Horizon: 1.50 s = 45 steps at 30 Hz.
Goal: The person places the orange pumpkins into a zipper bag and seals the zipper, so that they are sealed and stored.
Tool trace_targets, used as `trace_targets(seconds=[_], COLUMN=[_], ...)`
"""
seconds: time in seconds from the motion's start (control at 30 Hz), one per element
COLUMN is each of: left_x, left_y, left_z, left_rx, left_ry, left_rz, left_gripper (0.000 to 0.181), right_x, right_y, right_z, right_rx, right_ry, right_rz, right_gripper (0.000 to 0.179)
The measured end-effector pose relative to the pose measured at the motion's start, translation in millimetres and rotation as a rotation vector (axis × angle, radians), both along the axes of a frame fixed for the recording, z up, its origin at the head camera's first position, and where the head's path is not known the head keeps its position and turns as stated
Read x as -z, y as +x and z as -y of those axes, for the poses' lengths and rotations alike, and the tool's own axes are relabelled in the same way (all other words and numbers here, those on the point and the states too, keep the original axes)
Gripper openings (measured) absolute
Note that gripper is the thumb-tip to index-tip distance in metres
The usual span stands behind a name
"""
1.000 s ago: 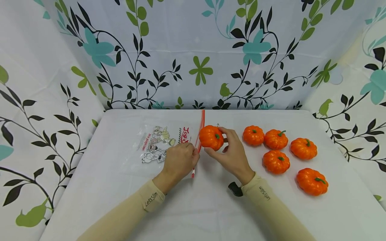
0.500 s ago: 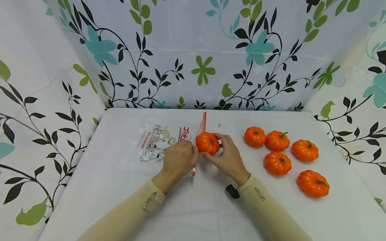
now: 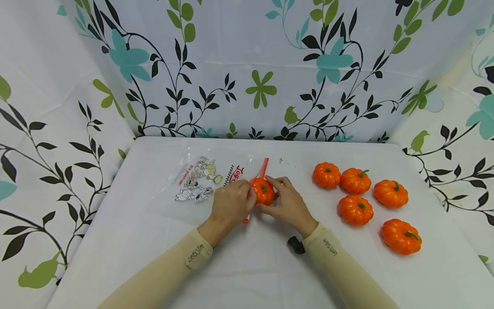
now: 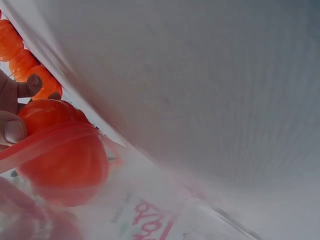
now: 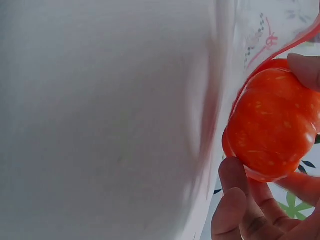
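Note:
My left hand (image 3: pixel 231 201) grips the opening of a clear plastic zip bag (image 3: pixel 234 172) with a red seal strip. The bag lies flat on the table, printed with red lettering and cartoon figures. In my right hand (image 3: pixel 290 207) is a small, glossy orange toy pumpkin (image 3: pixel 264 192) with a green stem, held between thumb and fingers. The pumpkin sits at the bag's mouth; in the left wrist view the red strip (image 4: pixel 55 140) crosses over it, and its lower part (image 4: pixel 70 175) shows through the clear plastic. Left fingertips are mostly hidden in the head view.
Several more orange pumpkins (image 3: pixel 355 209) rest on the right side of the white table (image 3: pixel 270 270). A dark wrist-worn piece (image 3: pixel 296 245) shows below the right wrist. Patterned curtains (image 3: pixel 231 51) with leaves and flowers hang behind and at both sides.
The right hand has moved left and slightly toward the person, bringing the pumpkin into the bag's mouth. The red strip has bent around it. The other pumpkins stay put.

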<state>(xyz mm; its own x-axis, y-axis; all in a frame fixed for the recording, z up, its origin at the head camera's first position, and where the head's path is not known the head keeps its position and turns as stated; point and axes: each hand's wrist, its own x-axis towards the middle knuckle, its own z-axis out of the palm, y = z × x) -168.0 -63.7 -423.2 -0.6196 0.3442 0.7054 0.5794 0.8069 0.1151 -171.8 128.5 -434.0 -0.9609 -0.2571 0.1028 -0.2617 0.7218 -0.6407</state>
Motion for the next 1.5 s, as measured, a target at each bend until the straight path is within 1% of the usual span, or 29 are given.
trace_targets(seconds=[0.1,0.23,0.33,0.47,0.57,0.7,0.83,0.97,1.07,1.17,1.23,1.37,1.43,1.5], left_x=[-0.9,-1.6,-2.4,-2.0,0.3,2.9,2.6,0.9,1.1,1.4,1.2,1.0,1.2,0.8], left_y=[0.3,0.2,0.8,1.6,2.0,3.6,5.6,7.7,8.4,8.4,8.7,9.1,8.9,9.0], left_z=[-0.7,-1.6,-1.9,-2.6,-3.9,-6.5,-8.7,-9.6,-9.8,-9.9,-9.8,-10.2,-10.6,-10.9], left_rx=[0.0,-0.011,-0.029,-0.041,-0.036,-0.023,-0.005,-0.007,-0.014,-0.018,-0.017,-0.011,-0.01,-0.007], left_ry=[-0.001,-0.012,-0.022,-0.022,-0.031,-0.038,-0.013,-0.017,-0.032,-0.034,-0.025,-0.004,0.0,-0.001], left_rz=[-0.017,-0.028,-0.02,-0.015,-0.034,-0.075,-0.092,-0.085,-0.074,-0.067,-0.062,-0.061,-0.067,-0.069], left_gripper=[0.012,0.012,0.013,0.014,0.013,0.012,0.012,0.009,0.009,0.009,0.008,0.008,0.009,0.011], right_x=[0.3,0.8,1.2,2.6,4.7,9.1,13.0,12.5,11.2,10.2,9.3,7.1,7.1,6.7], right_y=[-0.9,-1.7,-1.7,-1.8,-2.1,-2.6,-4.0,-4.3,-3.5,-2.5,-1.8,-0.4,0.0,0.1], right_z=[2,5,8,11,15,18,20,22,22,23,23,24,24,24], right_rx=[-0.01,-0.026,-0.041,-0.059,-0.076,-0.115,-0.151,-0.179,-0.198,-0.216,-0.236,-0.252,-0.244,-0.227], right_ry=[-0.015,-0.032,-0.027,-0.01,-0.025,-0.087,-0.146,-0.133,-0.099,-0.102,-0.138,-0.247,-0.291,-0.311], right_rz=[-0.004,-0.014,-0.017,-0.008,-0.012,-0.054,-0.105,-0.132,-0.126,-0.098,-0.071,-0.006,0.002,0.005], right_gripper=[0.09,0.082,0.077,0.075,0.075,0.072,0.063,0.055,0.05,0.045,0.045,0.04,0.036,0.033])
